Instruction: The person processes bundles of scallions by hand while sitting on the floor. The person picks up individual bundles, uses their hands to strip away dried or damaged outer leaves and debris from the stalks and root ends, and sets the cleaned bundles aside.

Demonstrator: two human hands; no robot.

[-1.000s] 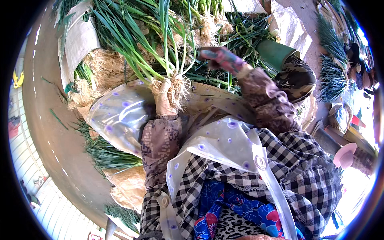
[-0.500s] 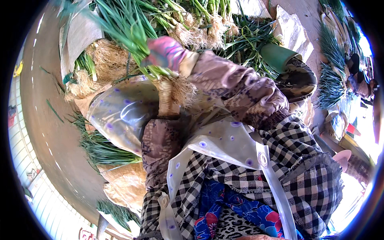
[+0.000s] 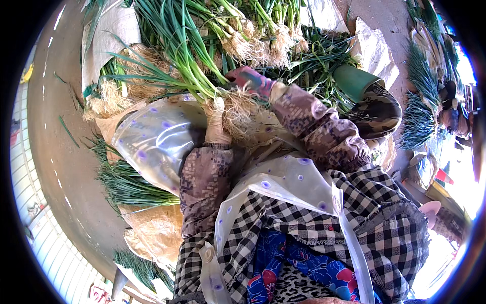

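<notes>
A bunch of green onions point(image 3: 198, 76), with long green leaves and pale hairy roots, lies tilted above my lap, leaves pointing up and left. My left hand point(image 3: 216, 124), in a pale glove, grips it near the root end; the bunch and its roots hide most of the fingers. Just right of the stalks, above the roots, is my right hand point(image 3: 253, 82) in a pink and purple patterned glove. Its fingertips reach the stalks' edge, but how far they are bent is unclear. A clear plastic apron with purple dots point(image 3: 157, 134) covers my lap.
More green onions point(image 3: 243, 38) lie in a heap ahead, roots toward me. A green boot top point(image 3: 350, 81) sits at the right. Leafy bundles point(image 3: 136, 182) lie at my left beside brown sheeting point(image 3: 157, 225). Further stacks point(image 3: 420, 96) and a person point(image 3: 453, 116) are far right.
My right hand has let go of the leafy stalks and moved right and down toward the roots. The bunch has shifted slightly right, and its leaves have spread out.
</notes>
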